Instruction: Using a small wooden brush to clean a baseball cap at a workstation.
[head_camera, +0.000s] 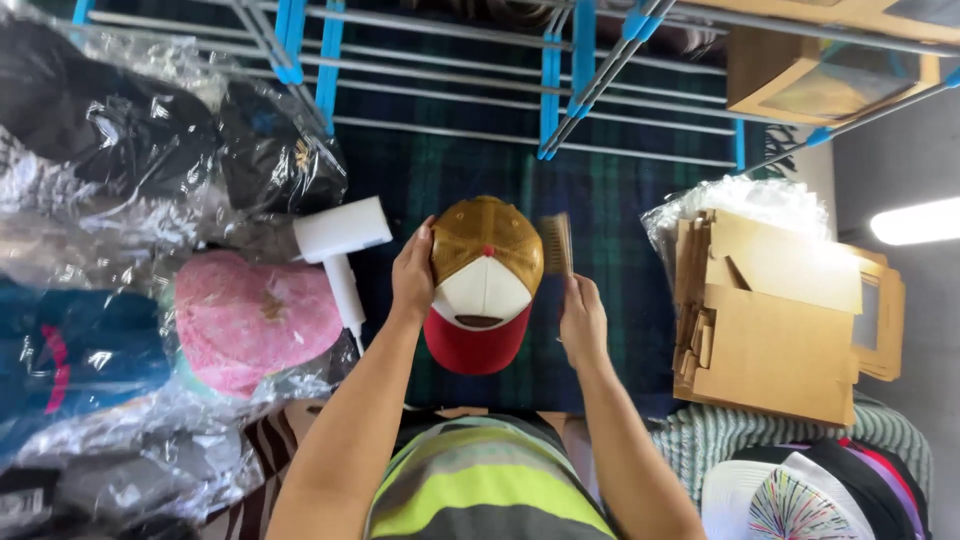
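Striped shirt (490, 480) nearest. Above it, the left hand (412, 275) clasps the cap (484, 285), held over the plaid cloth (610, 220); the right hand (583, 322) grips a brush (557, 243) touching the cap's side. Brushing looks underway; bagged caps (250, 320) lie left of the cap.

The cap (484, 282) has a tan-gold crown, a white front panel and a red brim. It sits over a dark blue-green plaid blanket (620, 250), beside a pink cap (255, 320) and brown cardboard boxes (775, 320).
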